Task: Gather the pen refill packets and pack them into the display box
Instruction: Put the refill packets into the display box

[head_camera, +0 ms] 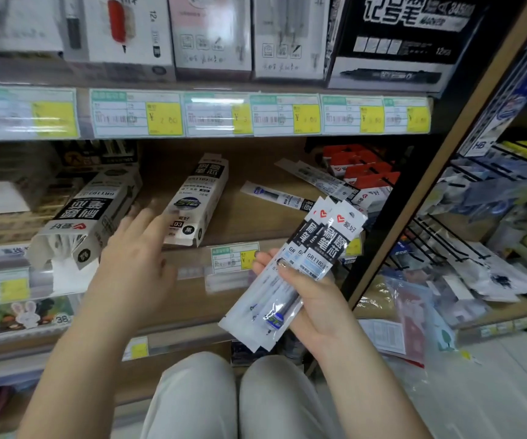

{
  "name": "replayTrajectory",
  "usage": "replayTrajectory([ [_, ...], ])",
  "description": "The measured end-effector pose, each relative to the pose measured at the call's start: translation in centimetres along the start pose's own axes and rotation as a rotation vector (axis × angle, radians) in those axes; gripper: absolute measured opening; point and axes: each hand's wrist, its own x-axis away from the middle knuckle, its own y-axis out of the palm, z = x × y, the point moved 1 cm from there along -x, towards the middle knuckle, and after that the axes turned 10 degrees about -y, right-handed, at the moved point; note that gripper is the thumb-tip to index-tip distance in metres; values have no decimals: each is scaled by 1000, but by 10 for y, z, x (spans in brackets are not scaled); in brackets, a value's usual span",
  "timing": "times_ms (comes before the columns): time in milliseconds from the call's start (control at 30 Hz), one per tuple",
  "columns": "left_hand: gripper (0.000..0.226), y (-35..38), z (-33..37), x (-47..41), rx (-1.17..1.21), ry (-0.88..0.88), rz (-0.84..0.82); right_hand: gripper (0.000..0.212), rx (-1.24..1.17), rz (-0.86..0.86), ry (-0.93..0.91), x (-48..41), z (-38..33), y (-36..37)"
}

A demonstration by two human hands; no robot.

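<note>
On the shelf [256, 223]: left box [88, 217] and middle box [197, 201] lie flat, loose packets [273, 193] lie to the right | right hand [306, 296]: grips a bunch of packets [317, 248] in front of the shelf | left hand [135, 248]: fingers spread, holds nothing, just beside the middle box

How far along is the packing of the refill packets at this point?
Gathering is partly done. The right hand grips a bunch of refill packets, and none of these is boxed yet. The left hand reaches, fingers open, beside the open-ended display box. What is left: the loose packets lying on the shelf need collecting, then everything goes into the box.
</note>
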Motion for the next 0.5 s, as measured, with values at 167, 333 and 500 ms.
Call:
replayTrajectory([
  [167, 40, 9, -7, -20, -7, 15, 73, 20, -13, 8, 11, 6, -1, 0],
  [333, 17, 9, -7, -26, 17, 35, 251, 19, -15, 40, -5, 8, -4, -3],
  [500, 11, -16, 17, -15, 278, 48, 601, 20, -22, 42, -18, 10, -4, -5],
])
